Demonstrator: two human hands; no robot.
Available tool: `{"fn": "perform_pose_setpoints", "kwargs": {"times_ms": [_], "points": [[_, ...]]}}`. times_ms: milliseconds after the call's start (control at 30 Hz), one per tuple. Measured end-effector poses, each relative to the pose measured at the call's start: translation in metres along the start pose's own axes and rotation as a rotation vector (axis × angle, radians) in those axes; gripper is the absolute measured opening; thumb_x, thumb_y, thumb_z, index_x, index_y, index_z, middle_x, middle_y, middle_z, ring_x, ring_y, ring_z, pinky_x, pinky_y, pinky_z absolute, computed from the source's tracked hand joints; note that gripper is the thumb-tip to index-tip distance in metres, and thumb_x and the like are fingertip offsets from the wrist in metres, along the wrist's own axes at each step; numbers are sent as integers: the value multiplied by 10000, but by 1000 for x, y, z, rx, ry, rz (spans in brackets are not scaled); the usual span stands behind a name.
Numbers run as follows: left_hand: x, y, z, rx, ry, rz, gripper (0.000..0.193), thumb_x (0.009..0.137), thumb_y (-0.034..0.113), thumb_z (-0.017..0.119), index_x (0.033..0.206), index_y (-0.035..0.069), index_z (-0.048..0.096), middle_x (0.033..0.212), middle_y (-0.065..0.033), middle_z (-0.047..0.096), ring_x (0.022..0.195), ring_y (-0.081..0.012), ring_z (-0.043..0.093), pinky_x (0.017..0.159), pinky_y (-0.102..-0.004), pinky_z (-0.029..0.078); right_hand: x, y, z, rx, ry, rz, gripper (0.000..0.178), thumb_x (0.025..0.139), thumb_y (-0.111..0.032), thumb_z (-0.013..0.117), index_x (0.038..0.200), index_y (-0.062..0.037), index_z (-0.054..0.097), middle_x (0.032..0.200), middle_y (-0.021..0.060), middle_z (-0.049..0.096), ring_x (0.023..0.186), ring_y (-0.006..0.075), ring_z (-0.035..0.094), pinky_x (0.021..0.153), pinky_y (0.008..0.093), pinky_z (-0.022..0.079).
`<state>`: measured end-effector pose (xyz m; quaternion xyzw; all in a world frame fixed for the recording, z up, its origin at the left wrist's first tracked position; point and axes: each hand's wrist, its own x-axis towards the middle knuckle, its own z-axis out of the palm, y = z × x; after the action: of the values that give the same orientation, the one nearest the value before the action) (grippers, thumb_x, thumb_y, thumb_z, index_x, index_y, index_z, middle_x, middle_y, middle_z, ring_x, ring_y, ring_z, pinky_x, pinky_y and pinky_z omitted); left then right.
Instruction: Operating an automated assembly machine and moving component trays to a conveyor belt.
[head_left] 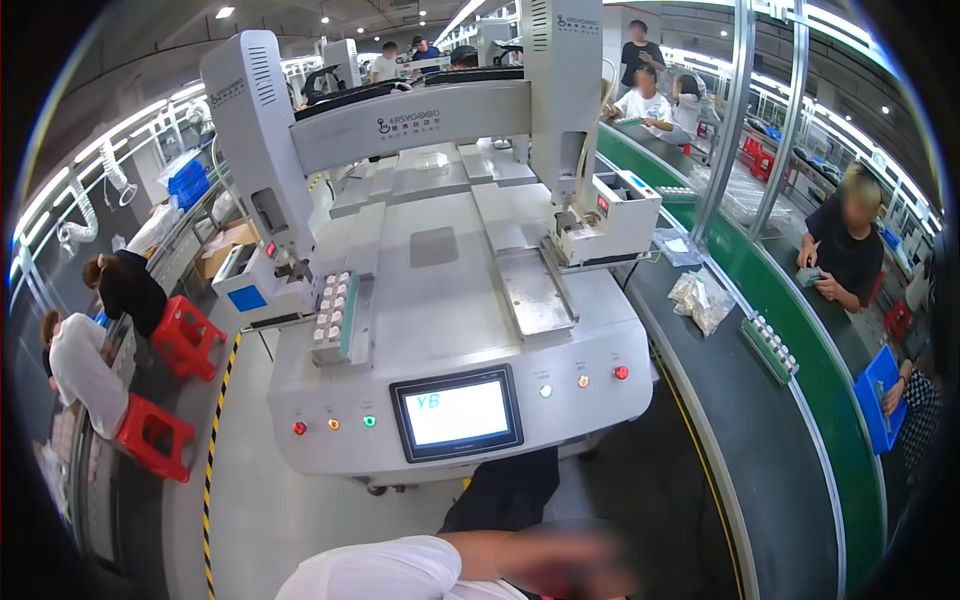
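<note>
The left hand, too blurred to tell whether grasping or released, lies nearest a pale machine bearing a lit screen and white parts.

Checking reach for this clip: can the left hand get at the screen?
Probably yes: the left hand, blurred near the lower edge, looks fairly close, and nothing covers the screen.

Machine worktop, broad, pale grey: smooth, satin, apparently painted metal.
Tray, rectangular, silver: metal, scuffed, semi-gloss.
Screen, rectangular, black-framed: smooth, glossy.
Stool, red, square-topped: smooth plastic.
Conveyor belt, long, green: matt, smooth.
Upright post, tall, silver: satin metal.
Bag, clear: crinkled, glossy plastic film.
Sleeve, white: matt cloth, creased.
</note>
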<state>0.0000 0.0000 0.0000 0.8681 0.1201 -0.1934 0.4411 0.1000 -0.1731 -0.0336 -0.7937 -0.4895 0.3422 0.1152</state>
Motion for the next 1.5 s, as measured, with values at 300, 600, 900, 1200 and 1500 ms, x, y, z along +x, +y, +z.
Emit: {"fn": "perform_pose_setpoints", "kwargs": {"times_ms": [300,600,900,1200,1500], "points": [[-189,117,-202,-256,515,465,286,994,162,678,1225,0,635,1138,-150,623,1085,-295,647,973,-403,526,-40,-49,-44,144,8,171,456,935,-275,646,1341,-70,683,1283,280,697,1223,447,653,1050,490,530],[-409,83,-337,592,1597,-273,332,907,224,790,1167,41,694,1162,-158,681,1141,-389,615,1014,-480,490,-52,-63,-63,-34,144,68,442,956,-342,652,1282,-47,691,1072,300,737,1012,508,704,886,570,582],[-526,1,-429,512,1175,-1284,732,899,665,690,1070,-41,772,1169,-225,747,1154,-400,677,1033,-498,506,-62,-72,-83,-94,88,88,410,974,-349,643,1236,-38,698,1021,296,739,981,521,694,854,590,562],[-524,-62,-449,403,962,-1220,762,788,670,770,847,-90,761,836,-228,763,701,-332,764,669,-443,632,-139,-152,-237,400,516,-85,360,992,-146,693,1318,7,689,1215,242,731,1061,353,722,926,429,567],[-552,-122,-442,474,1102,-1165,576,759,545,759,736,-31,756,692,-174,737,670,-328,750,659,-453,607,-117,-11,-360,223,1438,-17,294,958,16,599,1241,36,673,990,163,663,782,259,625,710,363,507]]}}
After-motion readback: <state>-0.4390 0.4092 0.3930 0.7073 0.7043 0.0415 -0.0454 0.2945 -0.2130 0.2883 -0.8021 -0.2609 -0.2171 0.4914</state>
